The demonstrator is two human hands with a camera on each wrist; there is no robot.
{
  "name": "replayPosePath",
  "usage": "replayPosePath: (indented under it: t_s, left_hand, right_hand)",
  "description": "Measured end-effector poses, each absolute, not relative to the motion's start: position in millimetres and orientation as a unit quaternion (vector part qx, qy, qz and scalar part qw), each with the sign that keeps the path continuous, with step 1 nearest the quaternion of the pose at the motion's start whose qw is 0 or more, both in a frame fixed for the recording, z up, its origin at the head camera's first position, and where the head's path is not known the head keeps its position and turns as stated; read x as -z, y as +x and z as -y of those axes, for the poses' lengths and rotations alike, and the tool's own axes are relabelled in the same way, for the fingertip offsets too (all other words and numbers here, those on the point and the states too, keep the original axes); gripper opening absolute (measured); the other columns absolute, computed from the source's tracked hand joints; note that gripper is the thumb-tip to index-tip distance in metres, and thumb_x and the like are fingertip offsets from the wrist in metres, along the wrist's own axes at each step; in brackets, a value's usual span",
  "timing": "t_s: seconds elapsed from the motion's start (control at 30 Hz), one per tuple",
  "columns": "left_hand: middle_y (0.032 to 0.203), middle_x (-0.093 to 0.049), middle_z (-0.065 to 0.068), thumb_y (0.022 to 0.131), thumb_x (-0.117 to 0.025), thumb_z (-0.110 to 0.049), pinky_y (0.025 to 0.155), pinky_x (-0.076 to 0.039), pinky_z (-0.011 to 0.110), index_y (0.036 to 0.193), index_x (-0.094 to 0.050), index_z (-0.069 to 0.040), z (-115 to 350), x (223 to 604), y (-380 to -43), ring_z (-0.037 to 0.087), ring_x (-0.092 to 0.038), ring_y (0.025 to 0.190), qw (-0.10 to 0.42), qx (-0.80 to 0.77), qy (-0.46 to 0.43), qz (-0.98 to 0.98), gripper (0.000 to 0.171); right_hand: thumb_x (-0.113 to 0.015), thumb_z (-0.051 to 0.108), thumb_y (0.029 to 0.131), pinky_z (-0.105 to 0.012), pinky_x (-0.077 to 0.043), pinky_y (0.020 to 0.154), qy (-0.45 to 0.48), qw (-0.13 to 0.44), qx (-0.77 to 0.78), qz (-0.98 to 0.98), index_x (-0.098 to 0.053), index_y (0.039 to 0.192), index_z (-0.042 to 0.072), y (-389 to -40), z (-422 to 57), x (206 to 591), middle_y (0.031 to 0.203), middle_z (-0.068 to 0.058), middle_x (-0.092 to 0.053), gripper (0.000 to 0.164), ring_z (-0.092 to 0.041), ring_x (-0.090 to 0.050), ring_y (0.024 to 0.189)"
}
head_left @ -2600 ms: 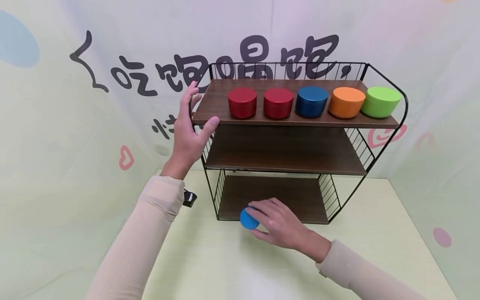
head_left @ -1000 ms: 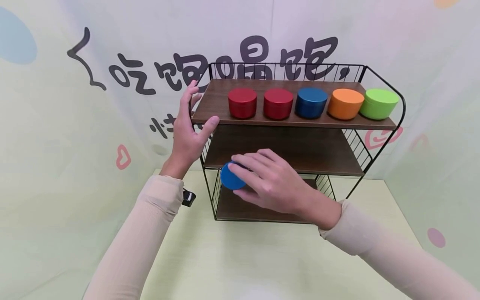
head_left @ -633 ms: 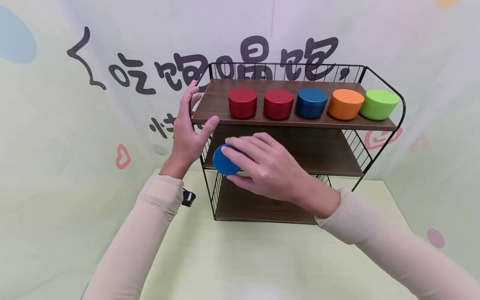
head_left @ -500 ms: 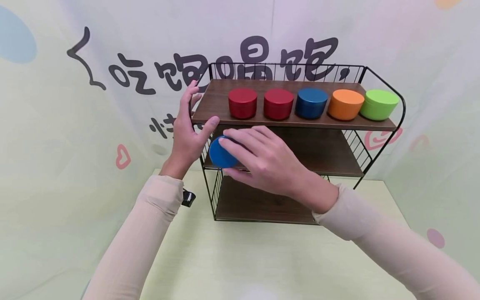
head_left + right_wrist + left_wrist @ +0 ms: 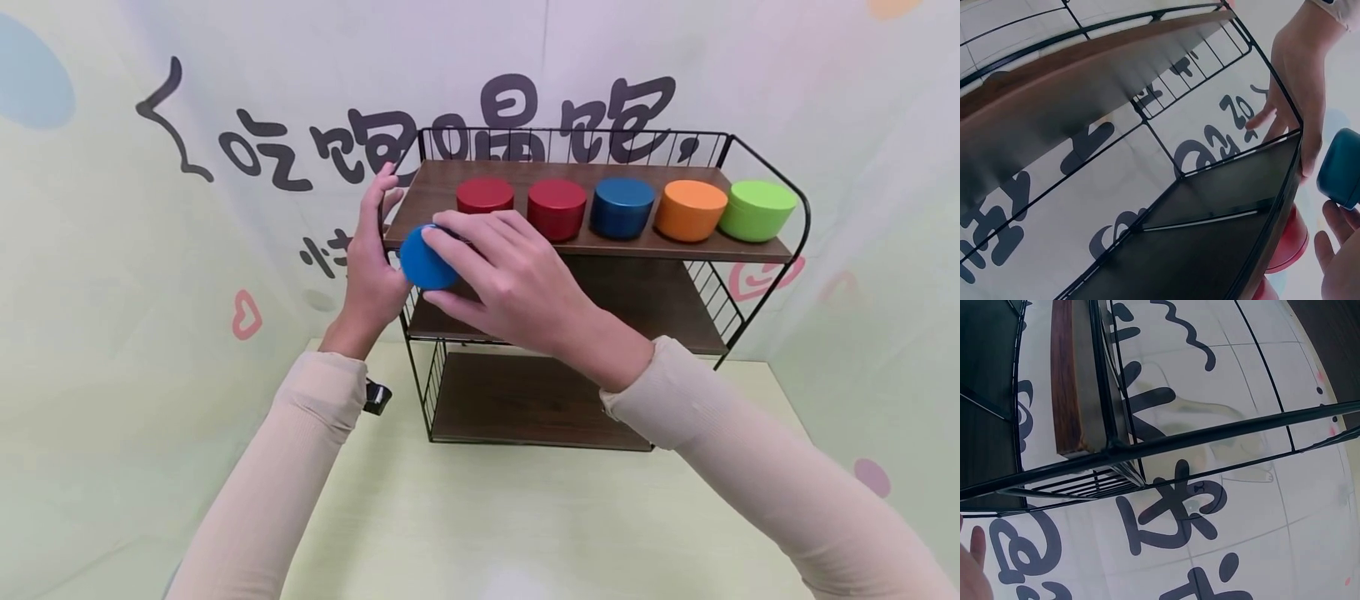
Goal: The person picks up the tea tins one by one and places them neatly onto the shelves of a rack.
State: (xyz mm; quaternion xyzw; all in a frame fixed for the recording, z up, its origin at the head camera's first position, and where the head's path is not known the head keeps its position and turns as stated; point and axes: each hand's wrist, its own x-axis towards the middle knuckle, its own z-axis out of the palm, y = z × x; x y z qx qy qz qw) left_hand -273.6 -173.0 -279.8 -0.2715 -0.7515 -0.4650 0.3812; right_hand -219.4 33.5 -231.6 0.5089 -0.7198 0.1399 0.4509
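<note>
My right hand (image 5: pixel 517 279) grips a round blue tin (image 5: pixel 426 260) from its right side, fingers above and thumb below. The tin is in the air in front of the top shelf's left end, its flat face toward the head camera. It overlaps my left thumb in that view. My left hand (image 5: pixel 369 262) holds the upper left corner of a three-tier shelf rack (image 5: pixel 540 396), its fingers at the side rail. In the right wrist view the left hand (image 5: pixel 1304 81) is at the rack's corner, near the blue tin (image 5: pixel 1340 167). Only fingertips (image 5: pixel 977 544) show in the left wrist view.
Along the top shelf stand two red tins (image 5: pixel 557 208), a dark blue tin (image 5: pixel 623 208), an orange tin (image 5: pixel 691 211) and a green tin (image 5: pixel 757 211). The left red one is partly hidden. The rack stands on a pale table (image 5: pixel 480 517) before a printed curtain (image 5: pixel 247 417).
My right hand has lifted the blue tin from beside the bottom shelf, up and left to the top shelf's front edge. My left hand has stayed on the rack.
</note>
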Motion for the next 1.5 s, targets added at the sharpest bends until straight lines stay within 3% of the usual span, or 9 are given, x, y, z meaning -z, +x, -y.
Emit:
replayPosePath:
  t_s: [0.2,0.33,0.43,0.6,0.7,0.83,1.03,1.23,1.5]
  left_hand:
    - [0.16,-0.034,0.001,0.086,-0.069,-0.015,0.103,-0.046,0.036,0.148,-0.037,-0.008,176.0,282.0,-277.3,0.018,-0.045,0.138,0.381,0.464,-0.281,0.749,0.071]
    - [0.16,-0.034,0.0,0.089,-0.066,-0.051,0.098,-0.05,0.035,0.146,-0.037,-0.005,176.4,282.1,-277.0,0.019,-0.049,0.135,0.39,0.455,-0.281,0.75,0.079]
    - [0.16,-0.034,0.0,0.085,-0.062,-0.066,0.098,-0.049,0.033,0.145,-0.038,-0.003,176.4,282.3,-276.0,0.018,-0.052,0.132,0.394,0.45,-0.28,0.751,0.09]
    - [0.158,-0.036,0.009,0.09,-0.066,-0.042,0.102,-0.045,0.036,0.143,-0.038,0.002,170.3,273.1,-259.9,0.019,-0.051,0.132,0.389,0.459,-0.281,0.748,0.074]
    - [0.158,-0.036,0.012,0.092,-0.064,-0.046,0.102,-0.045,0.036,0.144,-0.037,0.003,166.4,266.8,-249.6,0.021,-0.054,0.128,0.385,0.466,-0.279,0.746,0.077]
    - [0.158,-0.035,0.014,0.091,-0.063,-0.055,0.104,-0.044,0.034,0.145,-0.035,0.003,164.7,265.0,-246.9,0.017,-0.049,0.133,0.379,0.473,-0.282,0.744,0.084]
    - [0.153,-0.043,0.011,0.092,-0.069,-0.03,0.099,-0.048,0.029,0.151,-0.031,0.001,170.8,272.8,-262.6,0.016,-0.049,0.131,0.384,0.463,-0.295,0.742,0.076]
    - [0.159,-0.034,0.003,0.091,-0.071,-0.027,0.105,-0.043,0.032,0.151,-0.033,-0.003,176.1,282.0,-275.3,0.012,-0.044,0.137,0.377,0.457,-0.273,0.758,0.075]
    - [0.158,-0.035,0.008,0.088,-0.07,-0.013,0.111,-0.037,0.033,0.15,-0.033,0.0,173.2,277.3,-267.6,0.012,-0.044,0.137,0.381,0.454,-0.265,0.761,0.074]
  right_hand:
    - [-0.073,0.035,0.089,-0.042,-0.044,0.102,0.494,0.463,-0.14,0.722,-0.065,0.127,0.0,-226.9,-25.0,223.2,0.126,-0.02,-0.064,0.052,-0.032,-0.06,0.115]
    - [-0.071,0.036,0.09,-0.043,-0.042,0.102,0.475,0.453,-0.136,0.742,-0.064,0.129,0.0,-229.2,-19.4,216.8,0.128,-0.019,-0.063,0.053,-0.032,-0.059,0.116]
    - [-0.07,0.037,0.091,-0.043,-0.04,0.102,0.459,0.443,-0.135,0.758,-0.064,0.129,0.0,-229.2,-16.0,212.8,0.129,-0.019,-0.062,0.053,-0.032,-0.059,0.116]
    - [-0.067,0.038,0.093,-0.043,-0.038,0.105,0.443,0.43,-0.127,0.776,-0.064,0.13,0.001,-229.5,-12.8,208.5,0.131,-0.018,-0.062,0.052,-0.031,-0.058,0.119]
    - [-0.065,0.038,0.094,-0.042,-0.037,0.105,0.437,0.422,-0.128,0.784,-0.063,0.131,0.002,-230.9,-11.4,205.9,0.133,-0.018,-0.061,0.052,-0.031,-0.058,0.121]
    - [-0.065,0.038,0.095,-0.042,-0.036,0.104,0.424,0.411,-0.139,0.794,-0.063,0.131,0.002,-233.4,-10.5,202.9,0.133,-0.018,-0.06,0.051,-0.03,-0.059,0.121]
    - [-0.063,0.038,0.096,-0.041,-0.034,0.105,0.405,0.385,-0.15,0.816,-0.063,0.131,0.004,-235.8,-6.4,199.5,0.133,-0.016,-0.061,0.05,-0.027,-0.057,0.123]
    - [-0.063,0.039,0.095,-0.044,-0.03,0.109,0.375,0.357,-0.133,0.845,-0.063,0.131,0.008,-236.5,-1.7,198.0,0.134,-0.013,-0.061,0.048,-0.025,-0.056,0.125]
    - [-0.062,0.038,0.096,-0.053,-0.015,0.118,0.364,0.349,-0.131,0.854,-0.061,0.134,0.007,-237.9,3.0,200.3,0.136,-0.011,-0.06,0.049,-0.024,-0.056,0.126]
